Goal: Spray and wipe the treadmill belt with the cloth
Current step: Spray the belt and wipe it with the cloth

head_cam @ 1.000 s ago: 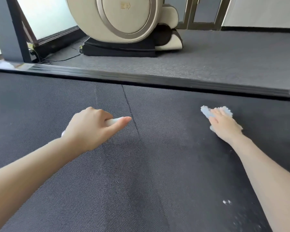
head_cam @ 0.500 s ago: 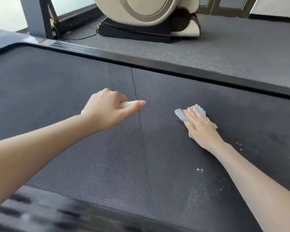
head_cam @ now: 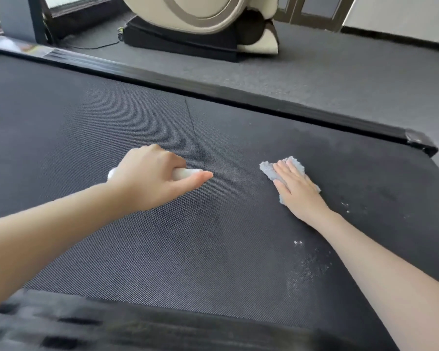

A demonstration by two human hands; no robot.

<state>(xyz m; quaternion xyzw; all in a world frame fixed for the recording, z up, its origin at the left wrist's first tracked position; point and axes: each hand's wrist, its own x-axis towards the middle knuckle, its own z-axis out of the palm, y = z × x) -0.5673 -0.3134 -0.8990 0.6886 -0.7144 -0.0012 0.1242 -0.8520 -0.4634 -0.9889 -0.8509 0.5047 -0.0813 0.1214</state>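
Dark treadmill belt (head_cam: 162, 249) spreads under both hands, the left hand (head_cam: 150, 178) curling its fingers (head_cam: 200, 177) round a spray bottle (head_cam: 185, 172), the right hand (head_cam: 297, 188) pressing flat fingers on the cloth (head_cam: 268, 169) beneath them, which may bunch and miss white flecks (head_cam: 312, 264) behind those fingers.

**One head-worn view, angled down**

A single wide-angle camera on the person's head faces forward and down, close over the treadmill belt (head_cam: 162, 249). The left hand (head_cam: 150, 178) and right hand (head_cam: 297, 188) reach in from the lower corners. The far rail (head_cam: 264, 105) and carpeted floor (head_cam: 340, 79) cross the top.
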